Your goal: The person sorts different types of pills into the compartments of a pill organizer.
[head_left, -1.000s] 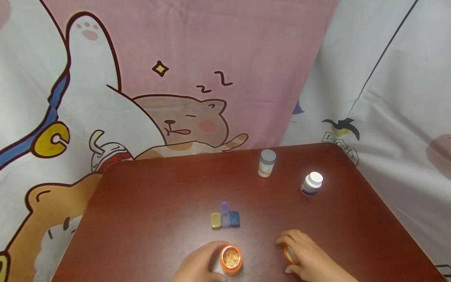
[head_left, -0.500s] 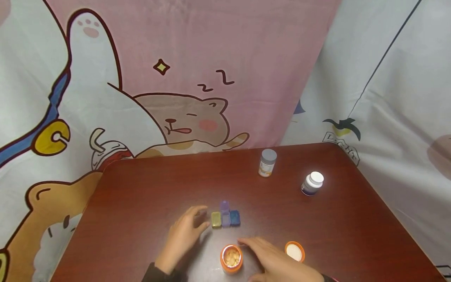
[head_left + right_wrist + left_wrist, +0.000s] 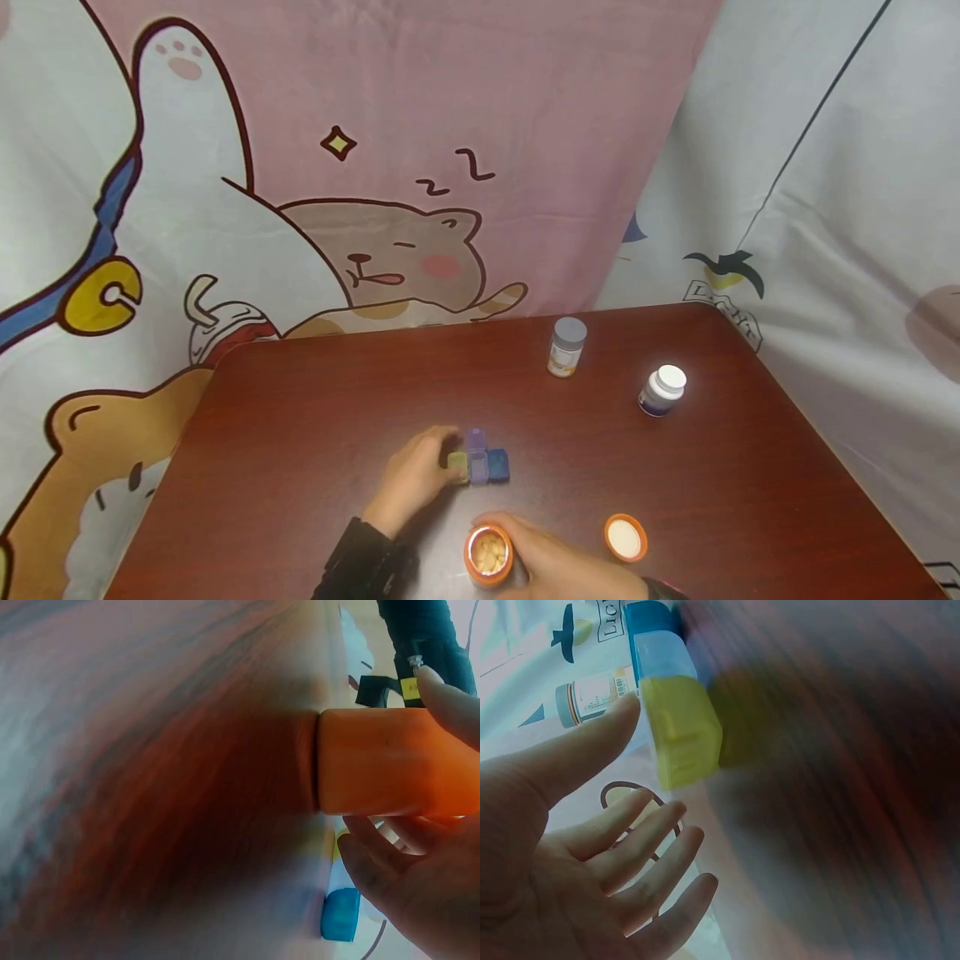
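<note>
My left hand (image 3: pixel 412 477) is beside the small pill organizer (image 3: pixel 478 468), its thumb tip right at the yellow compartment (image 3: pixel 682 735). Its other fingers are spread and loosely bent in the left wrist view. Purple and blue compartments (image 3: pixel 498 465) sit beside the yellow one, and the purple lid (image 3: pixel 477 438) stands open toward the back. My right hand (image 3: pixel 558 565) grips an upright orange pill bottle (image 3: pixel 390 761), thumb on one side and fingers on the other. The bottle is uncapped, and pale tablets (image 3: pixel 489 554) show inside it.
The bottle's orange cap (image 3: pixel 624 537) lies with its white inside up, right of the right hand. Farther back stand a grey-capped bottle (image 3: pixel 567 347) and a white bottle (image 3: pixel 662 390). A printed cloth (image 3: pixel 555 167) hangs behind the brown table (image 3: pixel 337 383).
The right hand has let go of the cap and moved left to grip the orange bottle. The left hand has left the bottle and moved forward to the organizer.
</note>
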The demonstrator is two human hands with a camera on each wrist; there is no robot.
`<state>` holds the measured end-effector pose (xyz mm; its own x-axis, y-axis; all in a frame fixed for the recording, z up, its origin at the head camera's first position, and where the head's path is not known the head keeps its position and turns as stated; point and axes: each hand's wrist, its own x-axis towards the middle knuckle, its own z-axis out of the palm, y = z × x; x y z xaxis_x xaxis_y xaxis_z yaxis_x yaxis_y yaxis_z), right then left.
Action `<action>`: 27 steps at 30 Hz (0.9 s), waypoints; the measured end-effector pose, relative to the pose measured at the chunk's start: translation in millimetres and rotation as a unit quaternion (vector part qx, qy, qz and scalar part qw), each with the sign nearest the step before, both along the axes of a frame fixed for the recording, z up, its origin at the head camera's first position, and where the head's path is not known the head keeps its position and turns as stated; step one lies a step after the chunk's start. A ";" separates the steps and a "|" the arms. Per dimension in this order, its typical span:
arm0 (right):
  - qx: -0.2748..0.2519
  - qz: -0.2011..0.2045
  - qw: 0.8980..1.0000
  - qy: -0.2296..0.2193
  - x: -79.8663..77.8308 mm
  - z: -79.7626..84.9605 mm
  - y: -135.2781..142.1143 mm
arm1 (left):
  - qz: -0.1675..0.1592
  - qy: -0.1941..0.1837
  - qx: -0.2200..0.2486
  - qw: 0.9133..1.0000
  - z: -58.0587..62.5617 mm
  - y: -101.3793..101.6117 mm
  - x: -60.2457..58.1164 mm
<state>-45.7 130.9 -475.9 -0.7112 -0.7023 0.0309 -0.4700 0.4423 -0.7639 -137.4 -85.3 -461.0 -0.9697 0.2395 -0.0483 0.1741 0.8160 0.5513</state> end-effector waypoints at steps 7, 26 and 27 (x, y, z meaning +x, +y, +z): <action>-0.052 -0.013 0.997 -0.055 -0.9 1.6 -6.4 | -0.021 0.007 0.009 1.000 -1.2 0.1 -1.0; -0.054 -0.083 0.995 -0.015 -4.4 1.3 -3.8 | -0.038 0.005 -0.006 0.999 -4.9 0.3 3.0; -0.053 -0.087 0.995 -0.008 -4.9 1.9 -3.3 | -0.039 0.005 -0.005 0.999 -4.8 0.4 3.0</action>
